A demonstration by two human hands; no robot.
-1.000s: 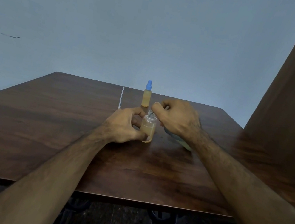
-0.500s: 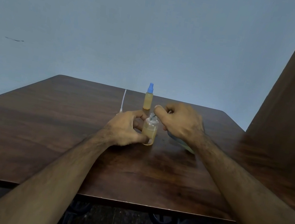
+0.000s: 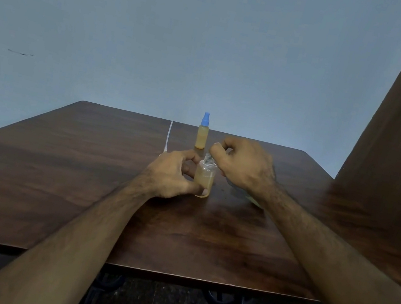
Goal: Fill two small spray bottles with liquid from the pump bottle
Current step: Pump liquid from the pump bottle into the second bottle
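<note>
My left hand (image 3: 171,173) grips a small clear bottle (image 3: 205,176) standing on the wooden table (image 3: 55,179). The bottle is partly full of amber liquid and its threaded neck is bare. My right hand (image 3: 245,165) hovers just right of and above that neck, fingers curled closed; nothing shows inside them. Farther back stands a second small spray bottle (image 3: 202,133) with a blue spray top, filled with yellow liquid. A pale clear object (image 3: 252,200) lies mostly hidden under my right wrist; I cannot tell what it is.
A thin white tube (image 3: 168,135) lies on the table behind my left hand, pointing toward the far edge. A brown curtain (image 3: 393,159) hangs along the right side. The blue wall stands behind the table's far edge.
My right hand has come off the top of the clear bottle and shifted slightly right, leaving the neck exposed. My left hand keeps its grip on the bottle.
</note>
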